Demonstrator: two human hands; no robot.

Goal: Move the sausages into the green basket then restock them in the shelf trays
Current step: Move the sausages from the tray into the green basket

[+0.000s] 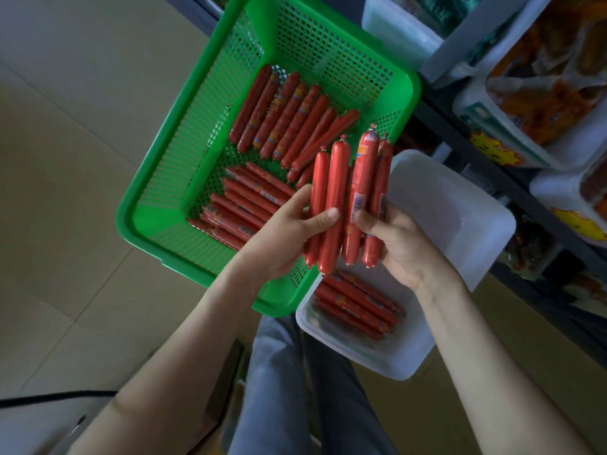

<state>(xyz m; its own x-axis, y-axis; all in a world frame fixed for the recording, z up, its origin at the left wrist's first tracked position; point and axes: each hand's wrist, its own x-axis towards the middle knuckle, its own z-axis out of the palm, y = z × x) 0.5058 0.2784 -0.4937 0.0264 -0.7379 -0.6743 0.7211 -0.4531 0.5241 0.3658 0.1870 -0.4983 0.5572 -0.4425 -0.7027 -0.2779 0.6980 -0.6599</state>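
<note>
Both hands hold one bundle of several red sausages (348, 198) upright, above the gap between the green basket (157, 205) and a clear plastic tray (460, 224). My left hand (289, 231) grips the left side of the bundle, thumb across the front. My right hand (400, 241) grips the right side. Two batches of sausages (289, 116) lie in the basket, one at the far side and one near my left hand. Several more sausages (358, 303) lie in the near end of the tray.
Shelves on the right carry more clear trays (512, 126) of orange snack packs and yellow price tags (496, 152). My legs in jeans (295, 389) are below. Beige floor tiles (65, 159) spread to the left, and a black cable (59, 397) crosses the lower left.
</note>
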